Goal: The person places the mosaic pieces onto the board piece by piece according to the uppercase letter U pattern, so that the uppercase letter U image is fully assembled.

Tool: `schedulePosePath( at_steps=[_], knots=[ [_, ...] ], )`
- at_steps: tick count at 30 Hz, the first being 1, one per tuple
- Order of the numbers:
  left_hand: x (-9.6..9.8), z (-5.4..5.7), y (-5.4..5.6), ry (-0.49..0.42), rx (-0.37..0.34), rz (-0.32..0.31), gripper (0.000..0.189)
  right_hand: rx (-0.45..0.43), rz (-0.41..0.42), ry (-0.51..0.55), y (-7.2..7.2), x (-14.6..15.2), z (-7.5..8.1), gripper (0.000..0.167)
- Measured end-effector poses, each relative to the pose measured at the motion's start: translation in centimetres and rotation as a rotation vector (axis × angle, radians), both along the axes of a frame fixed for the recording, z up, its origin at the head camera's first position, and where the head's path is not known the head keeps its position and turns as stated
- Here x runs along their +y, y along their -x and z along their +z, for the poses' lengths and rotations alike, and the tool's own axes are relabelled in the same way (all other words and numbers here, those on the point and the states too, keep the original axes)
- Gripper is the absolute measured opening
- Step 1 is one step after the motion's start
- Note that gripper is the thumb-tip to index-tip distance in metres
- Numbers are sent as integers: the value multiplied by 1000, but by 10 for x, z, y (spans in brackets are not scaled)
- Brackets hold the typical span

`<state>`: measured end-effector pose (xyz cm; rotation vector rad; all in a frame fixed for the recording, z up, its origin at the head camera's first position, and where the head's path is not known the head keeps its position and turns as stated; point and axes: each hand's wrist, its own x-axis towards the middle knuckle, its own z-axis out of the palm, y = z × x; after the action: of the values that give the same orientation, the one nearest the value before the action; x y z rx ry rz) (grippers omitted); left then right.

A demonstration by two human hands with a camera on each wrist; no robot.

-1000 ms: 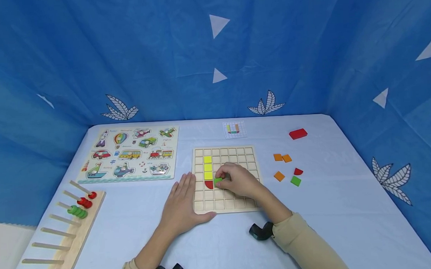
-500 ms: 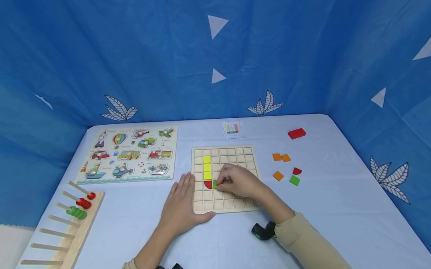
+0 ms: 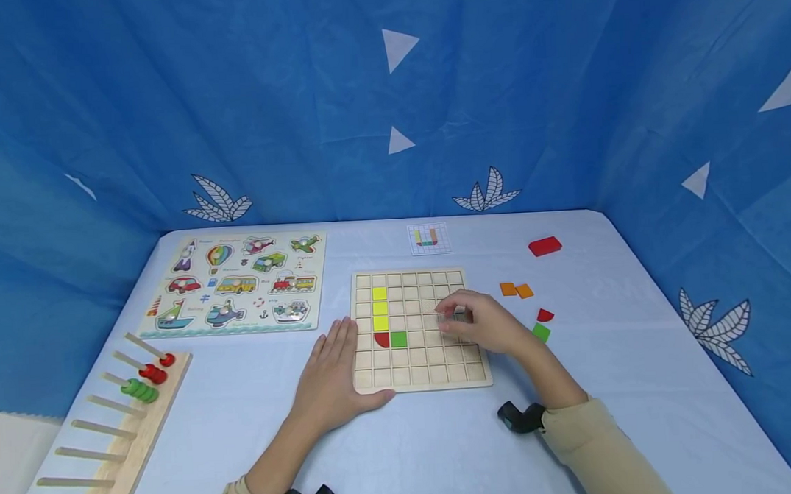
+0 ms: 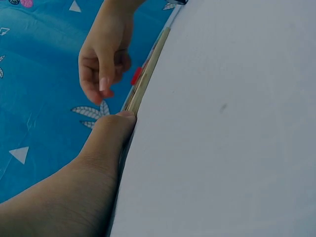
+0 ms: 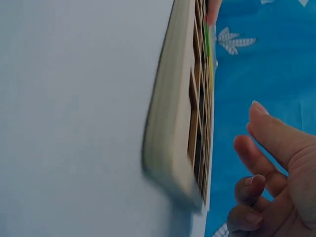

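A wooden grid board (image 3: pixel 428 377) lies mid-table. In its cells sit three yellow squares (image 3: pixel 380 308) in a column, a red quarter-circle (image 3: pixel 382 340) below them and a green square (image 3: pixel 399 340) beside that. My left hand (image 3: pixel 331 375) lies flat with straight fingers at the board's left edge, its thumb along the front edge; the left wrist view shows that thumb at the board's side. Over the right part of the board hovers my right hand (image 3: pixel 481 321), fingers loosely bent, thumb and forefinger apart. In the right wrist view the right hand (image 5: pixel 276 173) has nothing between its fingertips.
Right of the board lie orange squares (image 3: pixel 508 289), a red quarter-circle (image 3: pixel 546 315), a green square (image 3: pixel 541 333) and a red block (image 3: pixel 545 246). Behind it is a pattern card (image 3: pixel 429 239). A vehicle puzzle (image 3: pixel 232 306) and a bead-peg stand (image 3: pixel 141 427) occupy the left.
My right hand let go of the green square, which now lies flat in its cell beside the red quarter-circle. It moved right across the board. My left hand stayed in place.
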<state>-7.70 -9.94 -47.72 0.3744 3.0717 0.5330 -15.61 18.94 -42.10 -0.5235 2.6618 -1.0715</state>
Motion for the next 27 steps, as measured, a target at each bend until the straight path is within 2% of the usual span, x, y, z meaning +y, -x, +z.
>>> schedulePosePath(
  at_steps=[13, 27],
  knots=[
    [0, 1, 0, -8, 5, 1, 132, -6, -102, -6, 2, 72, -4, 33],
    [1, 1, 0, -14, 8, 2, 131, -11, -226, -84, -11, 130, -1, 33]
  ],
)
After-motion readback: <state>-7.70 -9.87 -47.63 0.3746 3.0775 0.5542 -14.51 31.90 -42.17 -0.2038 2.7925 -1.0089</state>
